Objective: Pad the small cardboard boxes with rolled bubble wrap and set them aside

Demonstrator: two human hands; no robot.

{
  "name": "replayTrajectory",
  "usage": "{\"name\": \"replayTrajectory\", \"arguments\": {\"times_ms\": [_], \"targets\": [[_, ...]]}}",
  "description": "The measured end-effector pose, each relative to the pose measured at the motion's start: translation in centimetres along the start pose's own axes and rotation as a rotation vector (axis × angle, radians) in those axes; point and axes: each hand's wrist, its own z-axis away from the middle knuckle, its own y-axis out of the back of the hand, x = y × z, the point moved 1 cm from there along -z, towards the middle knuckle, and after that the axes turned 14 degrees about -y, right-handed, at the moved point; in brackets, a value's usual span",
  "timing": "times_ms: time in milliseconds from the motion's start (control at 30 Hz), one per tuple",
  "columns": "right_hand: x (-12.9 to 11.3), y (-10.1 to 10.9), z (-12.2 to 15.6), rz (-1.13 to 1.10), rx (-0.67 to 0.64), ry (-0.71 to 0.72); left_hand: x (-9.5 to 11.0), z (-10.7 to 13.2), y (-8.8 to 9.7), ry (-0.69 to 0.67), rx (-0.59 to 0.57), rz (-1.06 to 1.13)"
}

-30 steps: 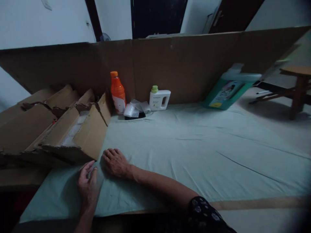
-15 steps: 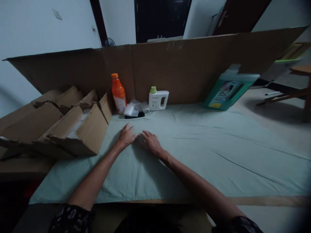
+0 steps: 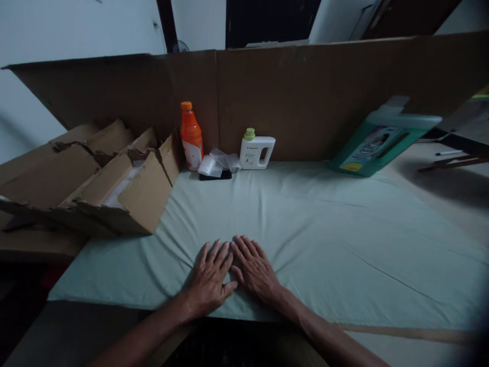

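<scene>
My left hand [image 3: 209, 278] and my right hand [image 3: 254, 269] lie flat side by side on the pale green sheet [image 3: 324, 229], near its front edge. Both are open, fingers stretched out and pressed on the cloth, holding nothing. The sheet shows creases running away from my hands. At the back stand an orange bottle [image 3: 191, 135] and a small white jug with a green cap [image 3: 256, 151]. Between them lies a crumpled clear plastic wrap [image 3: 218, 163] on a dark flat object.
A torn cardboard box [image 3: 126, 188] sits on the left of the sheet. A tall cardboard panel [image 3: 305, 97] stands along the back. A green detergent jug [image 3: 385, 136] leans against it at the right. Wooden furniture legs show at far right.
Both hands have slid back toward me across the sheet, from the middle near the box to the front edge, still flat and side by side. The camera has tilted slightly.
</scene>
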Motion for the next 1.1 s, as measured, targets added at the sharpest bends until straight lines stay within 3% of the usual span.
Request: {"name": "replayTrajectory", "arguments": {"times_ms": [200,433,533,633,733,833,900,967,1033,1100], "targets": [[-1.1,0.1,4.1,0.048,0.105,0.112,3.2,3.5,1.3,-0.017,-0.008,-0.054],[-2.4,0.8,7.2,-0.004,0.035,0.125,5.9,7.7,1.8,-0.040,0.114,-0.061],[-2.8,1.0,8.6,-0.061,-0.019,0.147,6.1,9.6,2.3,-0.111,0.132,0.015],[-3.1,1.8,9.6,-0.157,-0.156,0.188,4.7,10.0,3.5,-0.095,0.202,0.149],[-2.9,3.3,9.1,-0.331,-0.304,0.229,1.3,7.8,5.1,0.040,0.328,0.155],[-1.8,4.7,5.9,-0.510,-0.215,0.166,-3.0,2.8,5.2,0.097,0.382,0.088],[-0.9,5.3,2.0,-0.532,-0.075,0.085,-5.6,-1.4,4.0,0.136,0.340,0.076],[0.0,5.6,-3.0,-0.445,-0.002,-0.030,-7.1,-5.6,1.9,0.189,0.216,0.074],[1.0,5.7,-8.5,-0.272,0.001,-0.278,-7.2,-9.1,-0.3,0.165,0.123,0.088],[2.1,5.6,-13.4,-0.207,0.034,-0.409,-6.3,-11.1,-2.0,0.102,0.086,0.092]]}}
